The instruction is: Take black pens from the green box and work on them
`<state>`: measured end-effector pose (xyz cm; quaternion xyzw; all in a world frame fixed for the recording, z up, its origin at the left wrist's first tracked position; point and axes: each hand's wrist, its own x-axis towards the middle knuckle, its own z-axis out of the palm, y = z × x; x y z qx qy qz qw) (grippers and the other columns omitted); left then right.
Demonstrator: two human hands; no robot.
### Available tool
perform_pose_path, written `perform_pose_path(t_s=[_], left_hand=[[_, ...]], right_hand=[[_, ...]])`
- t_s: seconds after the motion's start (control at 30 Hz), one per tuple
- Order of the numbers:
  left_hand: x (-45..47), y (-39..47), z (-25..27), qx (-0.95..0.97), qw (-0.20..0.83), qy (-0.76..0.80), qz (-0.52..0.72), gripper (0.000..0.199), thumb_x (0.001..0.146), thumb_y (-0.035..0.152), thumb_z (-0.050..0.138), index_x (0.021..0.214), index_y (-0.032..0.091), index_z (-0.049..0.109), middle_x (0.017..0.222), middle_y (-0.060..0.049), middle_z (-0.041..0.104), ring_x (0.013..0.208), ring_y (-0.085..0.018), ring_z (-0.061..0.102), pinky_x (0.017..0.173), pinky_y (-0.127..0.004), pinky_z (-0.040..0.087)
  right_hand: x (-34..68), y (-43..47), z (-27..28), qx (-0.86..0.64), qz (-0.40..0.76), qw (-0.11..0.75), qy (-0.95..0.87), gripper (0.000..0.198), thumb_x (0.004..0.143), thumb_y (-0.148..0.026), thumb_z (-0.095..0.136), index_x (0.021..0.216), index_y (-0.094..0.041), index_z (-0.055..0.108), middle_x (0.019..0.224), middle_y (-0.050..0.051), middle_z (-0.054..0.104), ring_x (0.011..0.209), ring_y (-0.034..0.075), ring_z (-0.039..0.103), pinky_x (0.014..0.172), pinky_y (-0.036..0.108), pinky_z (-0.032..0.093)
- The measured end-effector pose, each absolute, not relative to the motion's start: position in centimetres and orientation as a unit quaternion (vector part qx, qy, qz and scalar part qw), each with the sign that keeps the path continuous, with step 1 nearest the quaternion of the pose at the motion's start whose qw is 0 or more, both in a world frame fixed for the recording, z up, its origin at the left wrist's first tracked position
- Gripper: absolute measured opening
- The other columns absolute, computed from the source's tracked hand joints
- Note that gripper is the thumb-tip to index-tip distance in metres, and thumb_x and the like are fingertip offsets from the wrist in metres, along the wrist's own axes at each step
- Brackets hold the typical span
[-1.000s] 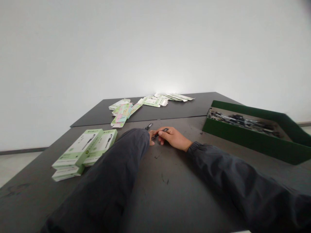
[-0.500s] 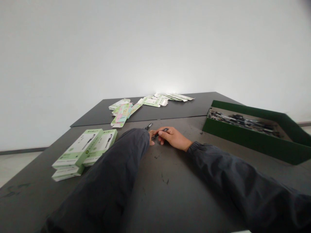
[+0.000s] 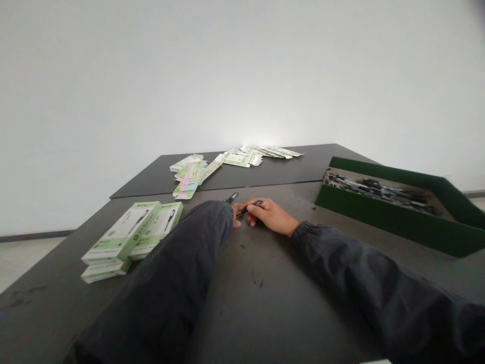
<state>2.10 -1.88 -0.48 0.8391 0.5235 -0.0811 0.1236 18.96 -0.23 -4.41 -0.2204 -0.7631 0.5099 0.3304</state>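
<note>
Dark table (image 3: 265,303): both hands' grip holds a pen (image 3: 242,205) lying left-right.

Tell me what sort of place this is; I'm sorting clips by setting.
Probably a packing workbench: a dark table with stacked green-and-white cardboard boxes, flat unfolded box blanks, and a green tray of black pen-like parts.
</note>
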Motion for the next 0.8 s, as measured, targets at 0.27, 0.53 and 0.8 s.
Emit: perform_pose_path(t_s=[0.27, 0.53, 0.8], left_hand=[[2.33, -2.17, -0.22, 0.827, 0.125, 0.543, -0.076, 0.059, 0.073, 0.018, 0.055, 0.129, 0.01, 0.039, 0.119, -0.011, 0.053, 0.099, -0.026, 0.055, 0.082, -0.028, 0.042], [2.23, -2.11, -0.21, 0.827, 0.12, 0.542, -0.088, 0.052, 0.073, 0.021, 0.053, 0.123, 0.011, 0.046, 0.12, -0.01, 0.052, 0.096, -0.025, 0.055, 0.081, -0.028, 0.042], [2.03, -1.86, -0.48, 0.832, 0.126, 0.534, -0.083, 0.056, 0.073, 0.021, 0.053, 0.127, 0.013, 0.042, 0.124, -0.01, 0.049, 0.102, -0.024, 0.052, 0.084, -0.027, 0.041]], right_hand=[[18.93, -0.29, -4.37, -0.221, 0.519, 0.329, -0.757, 0.035, 0.085, -0.037, 0.042, 0.103, -0.012, 0.058, 0.069, 0.002, 0.057, 0.052, 0.008, 0.051, 0.055, 0.021, 0.043], [18.97, -0.21, -4.43, -0.219, 0.518, 0.325, -0.761, 0.035, 0.086, -0.037, 0.041, 0.104, -0.012, 0.058, 0.069, 0.003, 0.056, 0.053, 0.008, 0.051, 0.055, 0.021, 0.043], [18.99, -0.27, -4.31, -0.22, 0.52, 0.324, -0.759, 0.043, 0.087, -0.044, 0.035, 0.102, -0.011, 0.057, 0.069, 0.003, 0.056, 0.054, 0.008, 0.052, 0.055, 0.02, 0.042]])
